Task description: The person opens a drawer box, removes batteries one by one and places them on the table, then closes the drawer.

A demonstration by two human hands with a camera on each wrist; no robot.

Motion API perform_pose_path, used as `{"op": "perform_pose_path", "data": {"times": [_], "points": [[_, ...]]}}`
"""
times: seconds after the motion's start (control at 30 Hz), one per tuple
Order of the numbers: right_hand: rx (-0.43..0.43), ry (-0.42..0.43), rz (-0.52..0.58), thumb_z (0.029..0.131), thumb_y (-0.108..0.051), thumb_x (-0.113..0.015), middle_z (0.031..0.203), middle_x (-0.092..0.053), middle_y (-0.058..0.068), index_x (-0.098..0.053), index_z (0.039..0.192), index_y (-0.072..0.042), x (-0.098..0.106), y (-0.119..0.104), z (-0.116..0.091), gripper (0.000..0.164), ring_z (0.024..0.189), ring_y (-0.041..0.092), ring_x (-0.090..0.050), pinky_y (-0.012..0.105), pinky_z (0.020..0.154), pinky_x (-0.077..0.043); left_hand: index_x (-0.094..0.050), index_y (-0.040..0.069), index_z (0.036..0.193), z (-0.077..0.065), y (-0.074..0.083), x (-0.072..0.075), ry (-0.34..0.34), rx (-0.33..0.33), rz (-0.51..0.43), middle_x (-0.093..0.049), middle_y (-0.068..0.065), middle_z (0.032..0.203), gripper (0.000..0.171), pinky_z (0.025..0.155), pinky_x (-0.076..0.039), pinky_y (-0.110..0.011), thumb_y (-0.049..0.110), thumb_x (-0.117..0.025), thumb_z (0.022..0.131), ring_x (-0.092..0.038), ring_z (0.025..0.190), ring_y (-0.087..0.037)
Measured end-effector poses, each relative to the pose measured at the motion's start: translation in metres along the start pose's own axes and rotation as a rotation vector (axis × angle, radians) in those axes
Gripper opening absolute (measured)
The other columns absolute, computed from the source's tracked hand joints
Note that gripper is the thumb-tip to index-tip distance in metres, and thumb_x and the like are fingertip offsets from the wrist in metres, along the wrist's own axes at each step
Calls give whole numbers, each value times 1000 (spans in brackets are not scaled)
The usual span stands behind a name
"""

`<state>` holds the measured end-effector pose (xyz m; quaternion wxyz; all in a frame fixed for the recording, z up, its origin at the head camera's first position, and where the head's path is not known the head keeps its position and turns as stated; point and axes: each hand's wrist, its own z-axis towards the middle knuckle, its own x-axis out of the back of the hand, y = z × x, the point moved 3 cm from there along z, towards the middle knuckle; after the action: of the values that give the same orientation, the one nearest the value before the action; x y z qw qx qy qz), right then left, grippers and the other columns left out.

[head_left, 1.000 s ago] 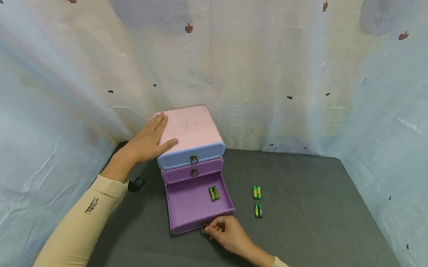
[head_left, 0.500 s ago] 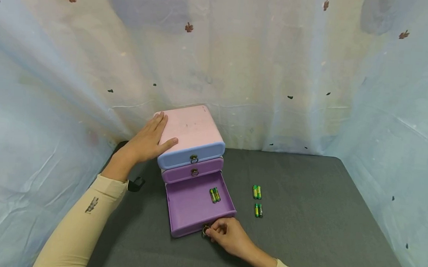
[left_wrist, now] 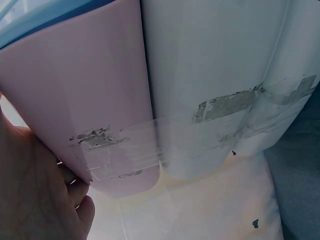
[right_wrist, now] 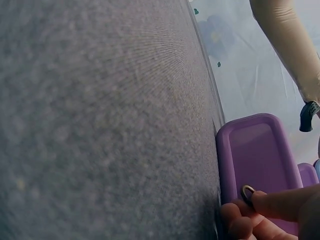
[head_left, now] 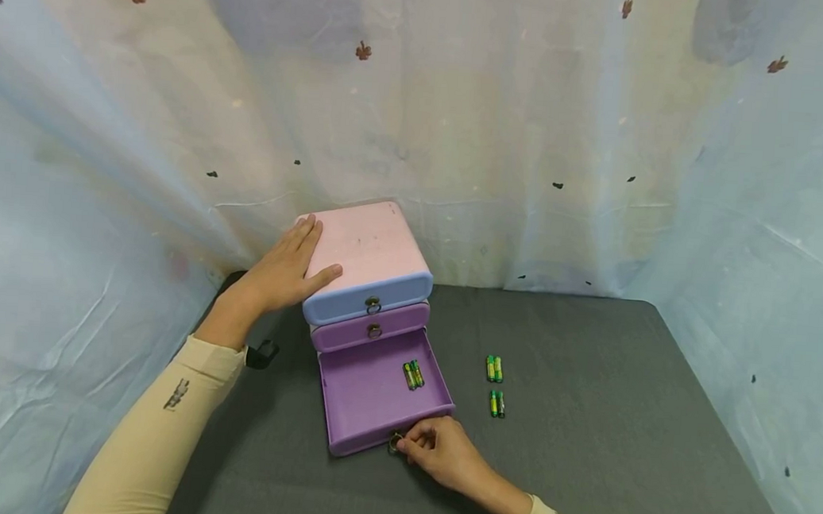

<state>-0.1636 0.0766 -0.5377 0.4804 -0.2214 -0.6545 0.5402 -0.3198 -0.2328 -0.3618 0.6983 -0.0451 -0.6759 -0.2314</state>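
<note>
A small drawer cabinet with a pink top [head_left: 365,242] stands at the back of the table. Its blue top drawer [head_left: 351,304] and purple middle drawer [head_left: 337,337] are closed, while the purple bottom drawer [head_left: 358,405] is pulled out. Two green batteries [head_left: 413,375] lie side by side inside that drawer. My left hand [head_left: 277,275] rests flat on the cabinet's top left side, fingers straight. At the drawer's front, my right hand [head_left: 441,454] pinches the ring pull [head_left: 394,444] between thumb and fingers; the right wrist view shows the ring [right_wrist: 247,193] at the fingertips.
On the grey table [head_left: 586,428] to the right of the drawer lie two pairs of green batteries, a back pair [head_left: 494,369] and a front pair [head_left: 497,404]. A pale patterned curtain [head_left: 463,133] encloses the table behind and at the sides.
The bottom drawer has slid slightly further out toward me with my right hand on its ring, and the batteries in it shifted along. My left hand has stayed in place.
</note>
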Motion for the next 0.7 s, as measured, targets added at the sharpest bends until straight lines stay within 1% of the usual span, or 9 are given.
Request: {"op": "perform_pose_path", "data": {"times": [0.17,0.43,0.63,0.7], "points": [[-7,-2,-25,100,-14,-79,77,-76,2,-81,90,-2,1,1,1,15,60,0,-62,18,53,-48,8,2,170,1,-2,-1,1,2,6,12,-17,179,103,134,-2,-55,70,-38,108,10,166,-35],[-13,-4,-53,99,-15,-80,80,-76,-1,-82,94,-5,6,0,-1,12,63,-1,-61,19,56,-50,7,2,170,1,-1,0,2,5,4,11,-18,179,103,134,-1,-55,69,-39,108,9,166,-35],[-9,-25,-83,100,-16,-79,82,-75,-5,-82,96,-8,13,0,-6,9,66,-1,-61,19,57,-51,7,1,170,1,-1,0,3,5,10,11,-18,179,103,134,-1,-54,69,-39,108,9,166,-35],[-11,-38,-86,100,-16,-79,83,-75,-3,-82,96,-9,16,-2,-8,8,66,0,-62,20,58,-52,7,1,170,1,-1,0,4,4,11,11,-18,179,103,134,-2,-54,69,-39,108,9,166,-35]]}}
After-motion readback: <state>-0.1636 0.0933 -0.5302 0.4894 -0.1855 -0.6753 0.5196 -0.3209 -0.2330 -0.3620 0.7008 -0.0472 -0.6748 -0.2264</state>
